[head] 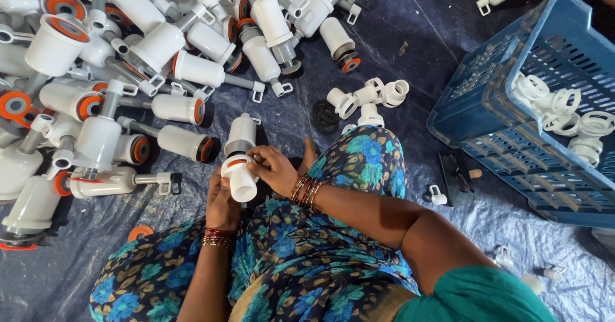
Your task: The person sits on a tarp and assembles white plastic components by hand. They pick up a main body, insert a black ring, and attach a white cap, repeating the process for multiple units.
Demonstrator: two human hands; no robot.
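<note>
I sit on a dark blue tarp (410, 47). My left hand (222, 200) grips a white cylindrical plastic part with an orange ring (241, 176) from below. My right hand (273, 167) rests on its top edge, fingers pinching at the orange ring. Just beyond it lies another white cylinder with a grey band (241, 135). A small cluster of white plastic caps (366, 96) and a black rubber ring (325, 115) lie past my right knee.
A large heap of white cylinder assemblies with orange seals and grey rods (128, 59) fills the left and top. A blue plastic crate (512, 72) at the right holds several white caps (564, 114). A loose orange ring (139, 233) lies by my left knee.
</note>
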